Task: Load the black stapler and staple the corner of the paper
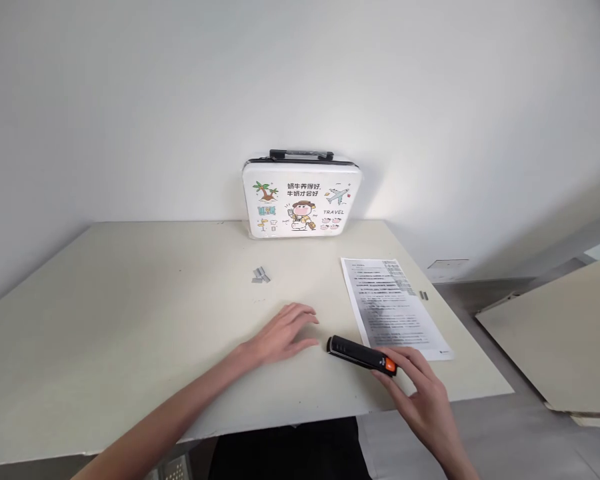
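My right hand (423,393) grips a black stapler (357,353) by its rear end, where an orange button shows. The stapler points left, low over the table near its front edge. To its left, my left hand (287,333) hovers over or rests on the tabletop with fingers apart, holding nothing and not touching the stapler. Beyond the right hand lies a printed sheet of paper (393,310). A small pile of grey staple strips (261,275) sits past my left hand.
A white travel-print case (303,200) with a black handle stands upright at the table's back, against the wall. Two small grey strips (423,295) lie right of the paper. The table (105,320) ends at a front edge before my lap. A pale panel (560,333) stands at right.
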A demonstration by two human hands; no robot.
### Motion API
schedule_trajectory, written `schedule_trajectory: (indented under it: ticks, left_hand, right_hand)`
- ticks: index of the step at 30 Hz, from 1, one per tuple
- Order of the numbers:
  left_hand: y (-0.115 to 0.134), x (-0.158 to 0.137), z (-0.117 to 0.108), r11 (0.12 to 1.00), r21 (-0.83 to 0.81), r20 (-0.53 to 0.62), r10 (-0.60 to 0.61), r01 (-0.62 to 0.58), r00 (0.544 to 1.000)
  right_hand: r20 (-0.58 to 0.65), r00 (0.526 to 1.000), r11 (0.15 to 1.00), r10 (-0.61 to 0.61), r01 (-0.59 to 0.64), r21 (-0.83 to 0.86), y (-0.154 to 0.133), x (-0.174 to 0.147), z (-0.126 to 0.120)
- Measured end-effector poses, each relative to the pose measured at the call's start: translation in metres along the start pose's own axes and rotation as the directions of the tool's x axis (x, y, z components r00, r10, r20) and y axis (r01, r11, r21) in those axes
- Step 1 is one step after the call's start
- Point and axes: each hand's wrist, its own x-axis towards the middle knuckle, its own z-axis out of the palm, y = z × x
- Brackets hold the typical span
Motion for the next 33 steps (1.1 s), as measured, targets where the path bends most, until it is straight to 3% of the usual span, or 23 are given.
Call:
schedule_trajectory:
  ticks: [6, 12, 17, 26, 33]
  left_hand:
    - [0.013, 0.065, 0.058, 0.98, -0.007, 0.092, 0.197, -0.197, 0.976]
    - [0.013, 0.085, 0.076, 0.975, 0.037, 0.167, 0.21, -0.219, 0.963]
    - [0.013, 0.085, 0.076, 0.969, 0.097, 0.229, 0.199, -0.226, 0.953]
    - [0.012, 0.08, 0.078, 0.942, 0.175, 0.157, 0.259, -0.285, 0.953]
    - [0.008, 0.08, 0.081, 0.959, 0.123, 0.148, 0.239, -0.257, 0.96]
  right_hand:
    - [-0.25, 0.966, 0.99, 0.057, -0.088, -0.113, 0.011, -0.021, -0.026]
    - [-0.379, 0.907, 0.966, 0.182, -0.237, -0.104, 0.02, -0.023, -0.035]
    - [-0.346, 0.897, 0.954, 0.275, -0.3, -0.018, 0.024, -0.018, -0.024]
    - [-0.254, 0.942, 0.975, 0.221, -0.218, 0.039, 0.018, 0.001, 0.003]
    - [-0.205, 0.953, 0.974, 0.225, -0.217, 0.063, 0.009, 0.009, 0.009]
